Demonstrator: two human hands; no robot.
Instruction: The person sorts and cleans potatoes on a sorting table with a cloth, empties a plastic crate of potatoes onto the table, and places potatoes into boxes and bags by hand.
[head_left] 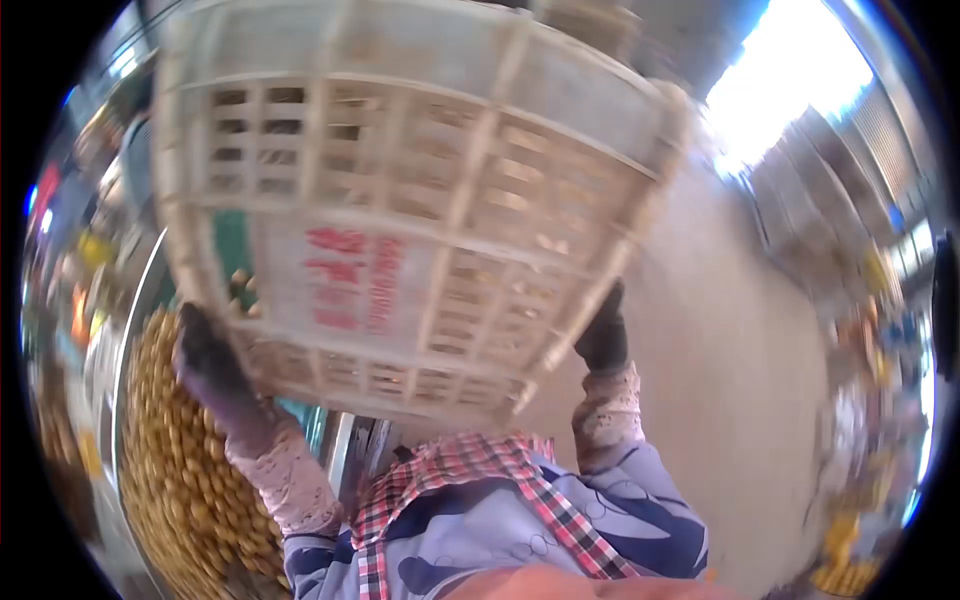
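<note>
Head — hands point(215, 365) point(603, 335) hold view-blocking crate point(365, 280); produce point(185, 470) left

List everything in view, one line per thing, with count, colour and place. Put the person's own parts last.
Crate: one, off-white with red lettering, held up in front
Small oblong produce: many, yellow-brown, lower left
Bulky stack: piece count unclear, grey-brown, upper right
Floor: one, pale brown, right of the crate
Background items: too blurred to count, mixed colours, both sides
Checked apron: one, pink and black, bottom centre
Left hand, right hand: two, dark-covered, at the crate's sides
</note>
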